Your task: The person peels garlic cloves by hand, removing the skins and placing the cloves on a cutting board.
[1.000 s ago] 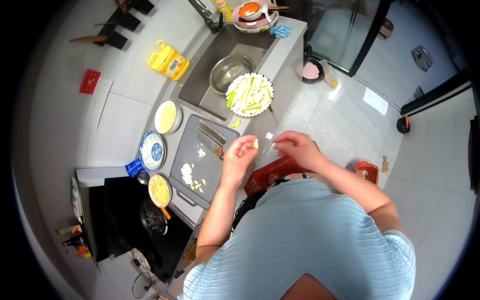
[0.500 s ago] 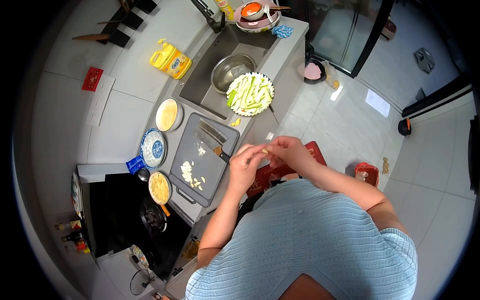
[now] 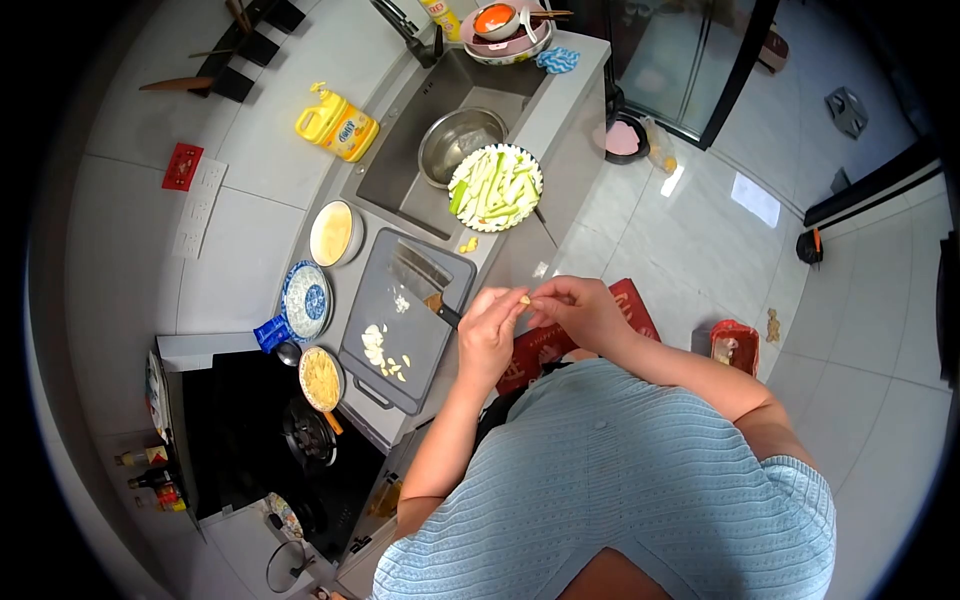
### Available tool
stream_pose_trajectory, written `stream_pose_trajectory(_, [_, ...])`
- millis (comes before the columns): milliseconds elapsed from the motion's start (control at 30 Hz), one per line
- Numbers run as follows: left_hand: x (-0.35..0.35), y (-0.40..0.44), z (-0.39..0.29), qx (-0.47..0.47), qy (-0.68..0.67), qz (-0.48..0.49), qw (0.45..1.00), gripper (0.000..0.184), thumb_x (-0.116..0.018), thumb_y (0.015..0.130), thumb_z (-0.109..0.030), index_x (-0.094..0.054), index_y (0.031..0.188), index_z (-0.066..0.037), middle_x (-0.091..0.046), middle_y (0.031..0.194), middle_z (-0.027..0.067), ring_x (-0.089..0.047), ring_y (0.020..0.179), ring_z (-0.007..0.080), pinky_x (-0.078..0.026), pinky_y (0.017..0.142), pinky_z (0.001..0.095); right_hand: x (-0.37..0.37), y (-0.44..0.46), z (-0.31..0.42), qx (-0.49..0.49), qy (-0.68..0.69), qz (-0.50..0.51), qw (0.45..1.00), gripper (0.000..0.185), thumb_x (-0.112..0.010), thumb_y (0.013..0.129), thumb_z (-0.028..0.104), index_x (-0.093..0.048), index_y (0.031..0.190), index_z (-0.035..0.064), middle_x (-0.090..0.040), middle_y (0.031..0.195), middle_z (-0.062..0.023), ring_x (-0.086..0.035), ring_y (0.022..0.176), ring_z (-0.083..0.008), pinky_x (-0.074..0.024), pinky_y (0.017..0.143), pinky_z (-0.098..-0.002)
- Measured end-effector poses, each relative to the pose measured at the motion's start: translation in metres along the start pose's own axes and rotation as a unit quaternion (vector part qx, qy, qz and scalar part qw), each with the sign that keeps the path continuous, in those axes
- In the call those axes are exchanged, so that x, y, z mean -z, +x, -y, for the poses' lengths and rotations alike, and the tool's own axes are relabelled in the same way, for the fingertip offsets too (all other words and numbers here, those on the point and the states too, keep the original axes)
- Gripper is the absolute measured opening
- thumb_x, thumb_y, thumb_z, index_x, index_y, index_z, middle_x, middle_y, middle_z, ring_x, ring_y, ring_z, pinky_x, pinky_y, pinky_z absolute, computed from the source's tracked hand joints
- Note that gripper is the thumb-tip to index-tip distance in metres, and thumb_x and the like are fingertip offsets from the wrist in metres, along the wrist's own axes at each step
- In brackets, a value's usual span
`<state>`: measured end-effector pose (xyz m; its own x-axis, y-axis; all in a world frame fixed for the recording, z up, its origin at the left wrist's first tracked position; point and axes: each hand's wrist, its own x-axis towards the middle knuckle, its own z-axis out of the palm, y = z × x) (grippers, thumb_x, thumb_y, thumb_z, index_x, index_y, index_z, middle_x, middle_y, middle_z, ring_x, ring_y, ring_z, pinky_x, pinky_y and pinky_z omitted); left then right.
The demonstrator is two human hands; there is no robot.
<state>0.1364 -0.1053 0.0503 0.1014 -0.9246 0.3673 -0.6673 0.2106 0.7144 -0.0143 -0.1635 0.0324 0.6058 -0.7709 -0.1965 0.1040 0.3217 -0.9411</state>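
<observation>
Pinched between the fingertips of my left hand [image 3: 488, 330] is a small pale-yellow garlic clove [image 3: 525, 299]. My right hand [image 3: 575, 312] meets it from the other side, its thumb and finger closed on the clove's edge. Both hands hover just off the counter's front edge. To their left lies a grey cutting board [image 3: 395, 325], bearing a cleaver [image 3: 425, 277] whose handle points toward my left hand. Peeled garlic cloves [image 3: 373, 343] and a little chopped white heap [image 3: 401, 302] rest on the board. Smaller yellowish cloves lie beside them.
A scalloped plate of cut green vegetable strips [image 3: 497, 188] overlaps the sink edge, near a steel bowl [image 3: 447, 146]. Along the wall stand a pale-filled bowl [image 3: 336, 233], a blue-patterned bowl [image 3: 306, 300] and a bowl of yellow strips [image 3: 320, 378]. A red bin [image 3: 735, 347] is on the floor.
My fingertips have parted slightly, so the clove shows more between them. My right hand has shifted a little. The board, cleaver and bowls stay put; the view has moved slightly.
</observation>
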Motion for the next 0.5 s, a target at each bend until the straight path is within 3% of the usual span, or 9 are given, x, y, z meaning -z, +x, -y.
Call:
stream_pose_trajectory(400, [-0.007, -0.0006, -0.0022, 0.011, 0.003, -0.009, 1.0, 0.018, -0.063, 0.078, 0.003, -0.065, 0.096, 0.0, -0.061, 0.082, 0.011, -0.062, 0.073, 0.0206, -0.049, 0.063, 0.0274, -0.0003, 0.0, 0.0034, 0.071, -0.123, -0.039, 0.989, 0.01, -0.056, 0.087, 0.009, -0.056, 0.084, -0.0006, -0.062, 0.075, -0.0095, -0.066, 0.07, -0.0148, -0.0489, 0.057, -0.0255])
stream_pose_trajectory(500, [-0.006, 0.0001, -0.0061, 0.087, -0.057, 0.027, 0.994, 0.025, -0.062, 0.078, 0.008, -0.062, 0.102, 0.001, -0.06, 0.084, 0.0075, -0.06, 0.076, 0.0141, -0.049, 0.068, 0.0238, 0.0008, 0.0025, -0.0046, 0.108, -0.153, -0.04, 0.982, 0.01, -0.056, 0.087, 0.009, -0.056, 0.085, -0.0003, -0.062, 0.076, -0.0095, -0.066, 0.069, -0.0152, -0.0491, 0.058, -0.0259])
